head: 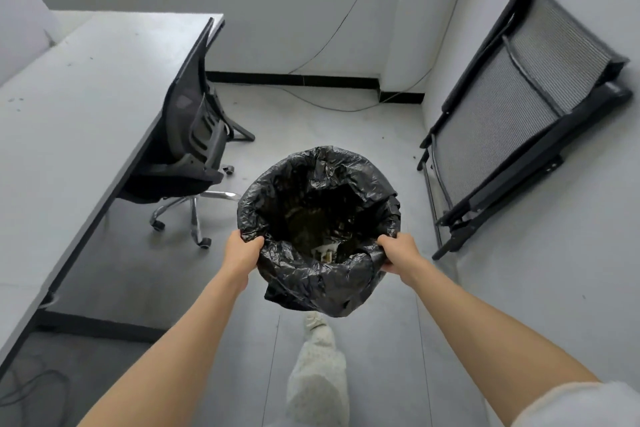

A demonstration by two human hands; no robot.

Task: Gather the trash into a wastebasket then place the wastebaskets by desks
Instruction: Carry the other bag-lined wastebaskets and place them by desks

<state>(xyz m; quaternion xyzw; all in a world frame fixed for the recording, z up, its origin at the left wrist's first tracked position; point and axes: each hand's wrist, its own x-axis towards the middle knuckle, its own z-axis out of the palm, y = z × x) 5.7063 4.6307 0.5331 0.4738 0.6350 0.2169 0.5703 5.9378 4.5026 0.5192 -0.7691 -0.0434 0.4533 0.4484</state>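
Grey laminate desk (pixel 79 107): long top with dark edging, occupying the left side; a few small dark specks on its surface.
Cable (pixel 31 388): dark loops on the floor under the near end of the desk.
Office chair (pixel 194 146): black mesh back, chrome star base on castors, seat pushed in under the desk's right edge.
Left hand (pixel 242 251): fingers curled and pressed together, clamped on the left rim of the wastebasket, thumb on the bag's outer fold.
Wastebasket (pixel 320 284): round, lined with a crinkled black plastic bag that drapes over the rim; held up off the floor between both hands, centre of view, to the right of the office chair and in front of the person's leg.
Trash (pixel 325 251): pale scraps and darker brownish matter at the bottom of the bag; individual pieces too dim to tell apart.
Trouser leg (pixel 317 378): light fabric, with a pale shoe just below the wastebasket.
Right hand (pixel 398 253): fingers closed tight round the right rim, bunching the bag under them.
Wire (pixel 346 28): thin, dark, running down the back wall to the floor.
Folding bed (pixel 519 107): black frame with grey mesh, folded, leaning tilted against the right wall.
Floor (pixel 381 340): grey, with small bits of debris near the back wall.
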